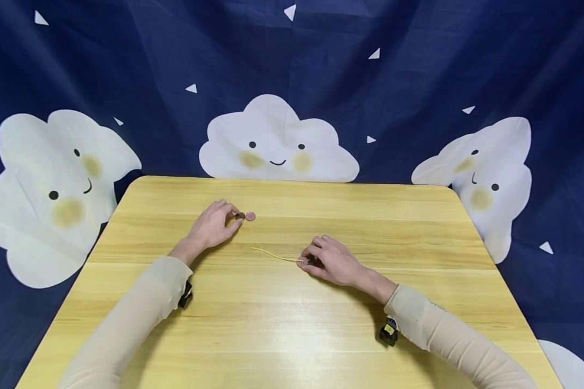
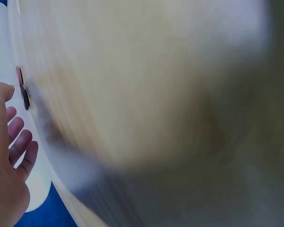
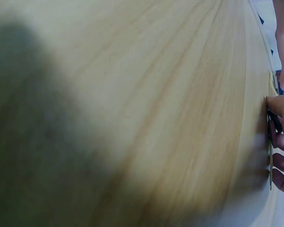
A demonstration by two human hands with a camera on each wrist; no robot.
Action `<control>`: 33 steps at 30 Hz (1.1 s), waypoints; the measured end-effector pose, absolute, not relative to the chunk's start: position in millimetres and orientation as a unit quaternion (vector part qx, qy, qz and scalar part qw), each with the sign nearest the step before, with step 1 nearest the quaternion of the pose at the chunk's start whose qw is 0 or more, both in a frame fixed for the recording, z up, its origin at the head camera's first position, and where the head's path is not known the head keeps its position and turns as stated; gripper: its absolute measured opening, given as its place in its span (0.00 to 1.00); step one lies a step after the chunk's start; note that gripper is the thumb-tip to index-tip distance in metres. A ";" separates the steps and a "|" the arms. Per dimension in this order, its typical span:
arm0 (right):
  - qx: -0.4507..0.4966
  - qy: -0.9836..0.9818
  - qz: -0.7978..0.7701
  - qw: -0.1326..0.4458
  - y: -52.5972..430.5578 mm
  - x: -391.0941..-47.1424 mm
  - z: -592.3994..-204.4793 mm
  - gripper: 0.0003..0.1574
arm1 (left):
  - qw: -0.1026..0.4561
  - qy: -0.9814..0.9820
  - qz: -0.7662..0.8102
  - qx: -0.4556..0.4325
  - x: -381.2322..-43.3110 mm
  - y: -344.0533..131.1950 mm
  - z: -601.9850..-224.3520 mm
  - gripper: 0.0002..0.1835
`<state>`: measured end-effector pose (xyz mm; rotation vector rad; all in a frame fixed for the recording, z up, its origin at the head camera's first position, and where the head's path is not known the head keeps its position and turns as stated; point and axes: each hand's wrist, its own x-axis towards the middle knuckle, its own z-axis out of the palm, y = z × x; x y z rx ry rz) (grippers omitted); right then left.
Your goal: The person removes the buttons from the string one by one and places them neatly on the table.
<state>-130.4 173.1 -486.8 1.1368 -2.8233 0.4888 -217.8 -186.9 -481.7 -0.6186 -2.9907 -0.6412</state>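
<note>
In the head view, my left hand (image 1: 216,224) reaches in at the far left, thumb and forefinger on either side of a dark brown button (image 1: 240,216). A pink button (image 1: 250,216) lies on the table just right of it. The left wrist view shows this hand's fingers (image 2: 22,142) loosely bent, with a gap to the thumb. My right hand (image 1: 336,262) pinches a threaded pink button (image 1: 303,262) low over the tabletop. A yellow string (image 1: 274,255) trails leftward from that button. Something dark sits behind it, partly hidden by the fingers.
The light wooden table (image 1: 272,319) has rounded far corners. Behind it hangs a dark blue cloth (image 1: 292,59) printed with smiling clouds and white triangles. Dark wrist cameras (image 1: 389,331) are strapped on both forearms.
</note>
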 end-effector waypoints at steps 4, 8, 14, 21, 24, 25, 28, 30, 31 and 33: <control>0.367 -0.916 0.159 0.027 174.0 -130.9 -486.8 0.15 | 0.028 -0.950 -0.218 -0.222 -207.4 -178.2 -478.6 0.16; 0.366 -0.917 0.156 0.029 174.5 -131.8 -487.7 0.15 | 0.054 -0.942 -0.217 -0.252 -197.5 -167.4 -478.7 0.14; 0.369 -0.916 0.154 0.034 174.4 -132.0 -487.7 0.15 | 0.053 -0.928 -0.226 -0.291 -184.7 -149.2 -478.3 0.15; 0.364 -0.918 0.155 0.029 175.0 -133.0 -488.8 0.15 | 0.048 -0.918 -0.232 -0.318 -174.9 -130.0 -479.3 0.14; 0.361 -0.919 0.156 0.027 175.3 -133.1 -489.0 0.15 | 0.054 -0.909 -0.237 -0.339 -170.8 -122.3 -481.1 0.13; 0.361 -0.919 0.156 0.027 175.2 -133.1 -489.1 0.15 | 0.054 -0.906 -0.240 -0.345 -169.0 -119.7 -481.3 0.12; 0.363 -0.918 0.157 0.027 174.8 -132.8 -489.3 0.15 | 0.047 -0.898 -0.242 -0.364 -163.2 -112.8 -482.9 0.11; 0.364 -0.917 0.158 0.029 174.6 -132.6 -489.7 0.15 | 0.038 -0.896 -0.240 -0.371 -159.0 -108.8 -483.7 0.11; 0.365 -0.917 0.160 0.030 174.3 -132.6 -489.9 0.15 | 0.033 -0.896 -0.238 -0.373 -157.3 -107.1 -484.3 0.12; 0.366 -0.916 0.161 0.033 173.9 -132.6 -490.1 0.15 | 0.023 -0.896 -0.235 -0.376 -154.7 -103.6 -484.8 0.12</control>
